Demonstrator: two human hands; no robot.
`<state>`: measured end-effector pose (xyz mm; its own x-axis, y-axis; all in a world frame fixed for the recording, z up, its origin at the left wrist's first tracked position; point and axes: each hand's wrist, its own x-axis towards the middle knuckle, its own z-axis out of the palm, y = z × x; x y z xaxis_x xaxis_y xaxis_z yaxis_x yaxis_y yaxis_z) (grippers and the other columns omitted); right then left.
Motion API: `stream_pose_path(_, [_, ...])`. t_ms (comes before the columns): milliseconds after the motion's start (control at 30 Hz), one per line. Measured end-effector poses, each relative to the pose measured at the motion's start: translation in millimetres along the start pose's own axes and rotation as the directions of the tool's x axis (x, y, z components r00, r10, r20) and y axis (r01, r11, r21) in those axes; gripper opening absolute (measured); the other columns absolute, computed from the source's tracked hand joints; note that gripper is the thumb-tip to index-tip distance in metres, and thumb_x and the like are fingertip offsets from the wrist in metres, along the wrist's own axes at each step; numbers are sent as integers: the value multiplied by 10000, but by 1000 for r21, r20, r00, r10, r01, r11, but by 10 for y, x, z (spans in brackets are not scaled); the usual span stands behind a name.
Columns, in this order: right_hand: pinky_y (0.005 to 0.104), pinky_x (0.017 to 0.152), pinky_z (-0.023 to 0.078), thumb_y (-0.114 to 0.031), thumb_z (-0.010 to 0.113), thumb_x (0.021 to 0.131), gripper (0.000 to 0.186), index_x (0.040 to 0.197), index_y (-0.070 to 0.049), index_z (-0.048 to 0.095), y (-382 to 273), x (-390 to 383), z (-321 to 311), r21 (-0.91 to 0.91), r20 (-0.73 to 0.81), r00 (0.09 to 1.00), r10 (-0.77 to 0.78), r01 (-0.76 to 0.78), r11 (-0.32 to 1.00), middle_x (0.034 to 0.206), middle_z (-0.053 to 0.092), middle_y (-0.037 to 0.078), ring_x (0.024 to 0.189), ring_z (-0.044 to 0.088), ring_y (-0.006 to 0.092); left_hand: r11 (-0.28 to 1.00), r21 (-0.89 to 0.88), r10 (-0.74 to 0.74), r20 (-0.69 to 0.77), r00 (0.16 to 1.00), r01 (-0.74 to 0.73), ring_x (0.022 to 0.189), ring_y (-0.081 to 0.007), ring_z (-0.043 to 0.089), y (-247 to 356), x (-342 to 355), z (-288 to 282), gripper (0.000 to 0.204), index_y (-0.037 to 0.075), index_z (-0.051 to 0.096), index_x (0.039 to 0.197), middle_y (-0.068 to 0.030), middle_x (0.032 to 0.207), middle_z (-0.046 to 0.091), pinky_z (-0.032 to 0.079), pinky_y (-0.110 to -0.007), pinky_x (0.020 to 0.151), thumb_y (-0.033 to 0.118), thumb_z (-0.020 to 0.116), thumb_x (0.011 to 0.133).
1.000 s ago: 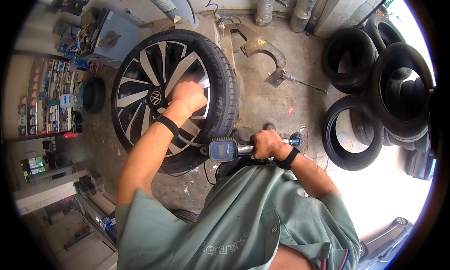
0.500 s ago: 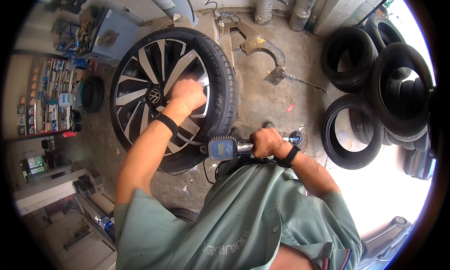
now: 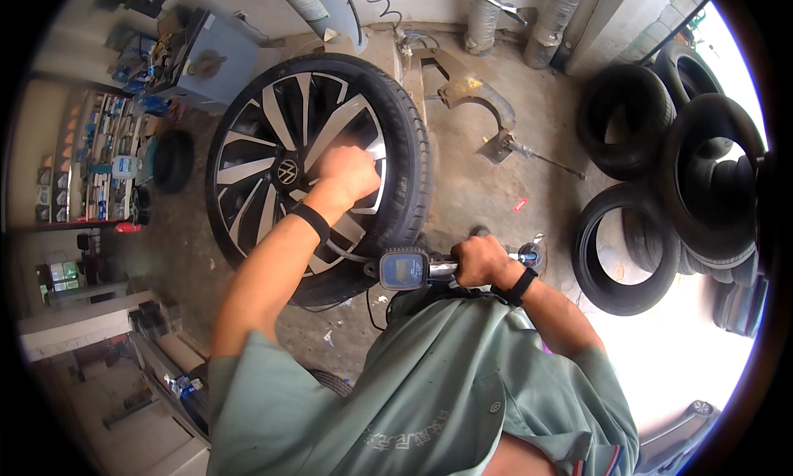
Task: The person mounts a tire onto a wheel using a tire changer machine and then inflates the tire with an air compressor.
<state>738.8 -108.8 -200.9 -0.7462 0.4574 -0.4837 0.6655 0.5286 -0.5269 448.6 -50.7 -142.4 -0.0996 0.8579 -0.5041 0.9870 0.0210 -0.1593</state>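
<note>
A wheel with a black tyre (image 3: 405,175) and a black-and-silver multi-spoke rim (image 3: 277,129) fills the middle left. My left hand (image 3: 347,169) is closed against the rim's right part, its fingers curled over something hidden. A hose runs from the tyre inflator's blue digital gauge (image 3: 402,268) up under my left forearm. My right hand (image 3: 483,260) is wrapped round the inflator's metal handle, just right of the gauge and below the tyre.
Several tyres (image 3: 628,253) are piled at the right. A metal arm (image 3: 475,92) with a rod lies beyond the wheel. Foil-wrapped pipes (image 3: 545,30) stand at the wall. A grey-blue cabinet (image 3: 202,59), shelves of small goods (image 3: 103,158) and machinery (image 3: 165,369) are at the left.
The whole scene sits a little further right in the picture, its upper part lower. Both hands keep their places on the rim and the inflator handle.
</note>
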Motion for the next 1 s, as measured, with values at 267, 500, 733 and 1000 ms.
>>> stream_pose_path(267, [444,754,554,-262,620,691,251,840,-103,745,-26,20,-28,-29,37,999,19,-18,999,836,712,184,829,694,372,1000,4,-4,-9,1000,4,908,-309,723,-6,-22,-11,274,94,786,915,-136,956,747,562,-393,792,209,575,785])
stream_pose_path(500, [442,773,558,-236,608,688,255,855,-100,744,-39,19,-27,-25,36,999,28,-27,999,860,714,189,851,696,376,1000,-19,4,-31,1000,-5,913,-312,722,-24,-31,0,279,89,787,914,-145,954,746,560,-391,803,210,577,777])
stream_pose_path(733, [441,795,557,-248,619,689,265,866,-96,742,-36,11,-36,-5,37,999,31,-31,999,866,716,187,867,697,374,1000,-18,16,-32,999,-17,912,-310,725,2,-33,-36,283,78,786,913,-150,948,746,562,-386,796,200,581,760])
stream_pose_path(1000, [478,723,553,-235,611,672,248,843,-98,727,21,21,45,22,-19,1000,-2,2,1000,793,695,193,813,680,401,1000,-12,24,-43,999,-25,912,-307,726,-13,-21,6,289,74,785,923,-152,951,747,563,-382,800,197,579,762])
